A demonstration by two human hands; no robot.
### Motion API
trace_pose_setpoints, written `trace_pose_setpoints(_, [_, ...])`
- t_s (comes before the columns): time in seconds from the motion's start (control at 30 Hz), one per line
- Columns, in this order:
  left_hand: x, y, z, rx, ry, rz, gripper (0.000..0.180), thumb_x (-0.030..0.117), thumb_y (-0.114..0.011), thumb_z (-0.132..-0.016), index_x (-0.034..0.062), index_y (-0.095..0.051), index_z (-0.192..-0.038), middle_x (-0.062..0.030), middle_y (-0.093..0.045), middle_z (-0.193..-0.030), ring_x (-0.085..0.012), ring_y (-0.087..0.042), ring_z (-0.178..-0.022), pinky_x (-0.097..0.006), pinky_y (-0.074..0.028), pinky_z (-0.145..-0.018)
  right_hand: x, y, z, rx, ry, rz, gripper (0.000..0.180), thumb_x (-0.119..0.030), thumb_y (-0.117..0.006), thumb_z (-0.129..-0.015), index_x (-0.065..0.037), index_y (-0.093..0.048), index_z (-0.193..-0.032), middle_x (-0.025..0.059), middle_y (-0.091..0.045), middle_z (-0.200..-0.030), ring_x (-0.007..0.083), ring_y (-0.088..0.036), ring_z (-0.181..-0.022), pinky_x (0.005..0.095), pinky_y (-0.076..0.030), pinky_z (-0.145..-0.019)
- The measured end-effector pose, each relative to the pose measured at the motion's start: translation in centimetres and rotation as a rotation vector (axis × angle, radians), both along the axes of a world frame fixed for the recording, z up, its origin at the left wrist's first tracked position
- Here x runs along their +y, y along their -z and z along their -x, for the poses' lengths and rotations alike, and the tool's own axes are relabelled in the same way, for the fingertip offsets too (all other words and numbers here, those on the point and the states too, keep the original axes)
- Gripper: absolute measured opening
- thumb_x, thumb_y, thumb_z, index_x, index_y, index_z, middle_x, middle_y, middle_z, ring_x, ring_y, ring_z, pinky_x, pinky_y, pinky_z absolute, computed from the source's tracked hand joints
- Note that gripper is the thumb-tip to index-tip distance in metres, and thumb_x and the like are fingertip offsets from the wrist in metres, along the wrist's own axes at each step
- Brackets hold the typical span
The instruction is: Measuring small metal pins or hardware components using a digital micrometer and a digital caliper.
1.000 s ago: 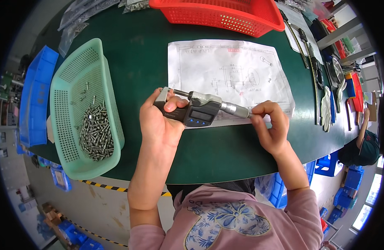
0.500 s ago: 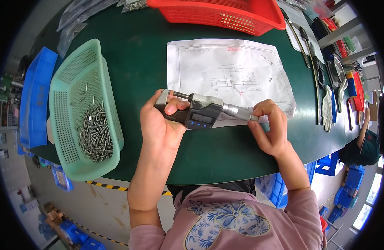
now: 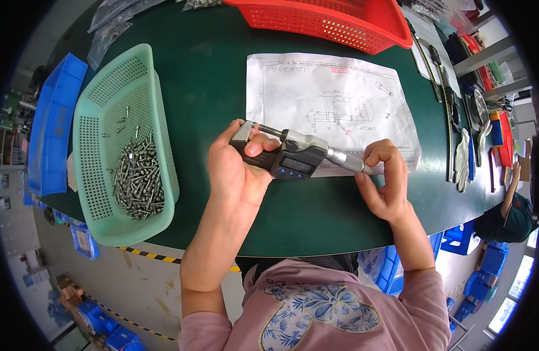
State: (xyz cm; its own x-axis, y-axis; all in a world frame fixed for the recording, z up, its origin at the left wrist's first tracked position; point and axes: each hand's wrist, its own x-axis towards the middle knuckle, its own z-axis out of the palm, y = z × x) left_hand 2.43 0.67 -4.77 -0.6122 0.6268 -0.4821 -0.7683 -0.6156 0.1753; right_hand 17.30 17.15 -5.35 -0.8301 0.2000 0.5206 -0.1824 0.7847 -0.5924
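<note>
A digital micrometer (image 3: pixel 299 162) with a dark body, a small display and blue buttons is held over the table, tilted down toward the right. My left hand (image 3: pixel 234 175) is closed around its frame, fingers curled through near the anvil. Whether a small part sits between anvil and spindle cannot be made out behind the fingers. At the other end, thumb and fingers of my right hand (image 3: pixel 389 178) pinch the knob beyond the silver thimble (image 3: pixel 345 159). Just behind the tool lies a paper technical drawing (image 3: pixel 293 88), its near edge partly covered.
A light green basket (image 3: pixel 169 152) to the left holds many small metal pins (image 3: pixel 138 187). Beside it stands a blue bin (image 3: pixel 54 126). A red basket (image 3: pixel 316 22) is at the back. Calipers (image 3: pixel 452 108) and white gloves (image 3: pixel 461 158) lie right; farther right is another person (image 3: pixel 509 213).
The whole scene has shifted slightly rightward in the picture, table things and hands together. Both hands keep the same hold on the micrometer.
</note>
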Motion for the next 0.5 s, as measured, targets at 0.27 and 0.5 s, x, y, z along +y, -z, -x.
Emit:
trace_pose_setpoints(0.27, [-0.03, -0.31, -0.04, -0.076, 0.000, -0.044, 0.022, 0.016, -0.032, -0.087, 0.0013, -0.038, -0.072, -0.0042, -0.034, -0.052, -0.0190, -0.041, -0.051, -0.031, -0.038, -0.059, -0.07, -0.29, -0.10, -0.026, -0.014, 0.020, 0.015, -0.009, -0.054, -0.068, -0.002, -0.043, -0.076, 0.0088, -0.049, -0.069, 0.0220, -0.046, -0.058, 0.0304, -0.034, -0.056])
trace_pose_setpoints(0.5, [0.16, -0.25, -0.13, -0.034, 0.001, 0.005, 0.022, 0.016, -0.032, -0.087, 0.0012, -0.038, -0.071, -0.0042, -0.034, -0.051, -0.0187, -0.040, -0.051, -0.032, -0.039, -0.058, 0.06, -0.45, -0.19, -0.061, -0.031, -0.024, 0.012, -0.008, -0.052, -0.069, -0.003, -0.044, -0.075, 0.0075, -0.048, -0.068, 0.0224, -0.046, -0.058, 0.0304, -0.033, -0.057])
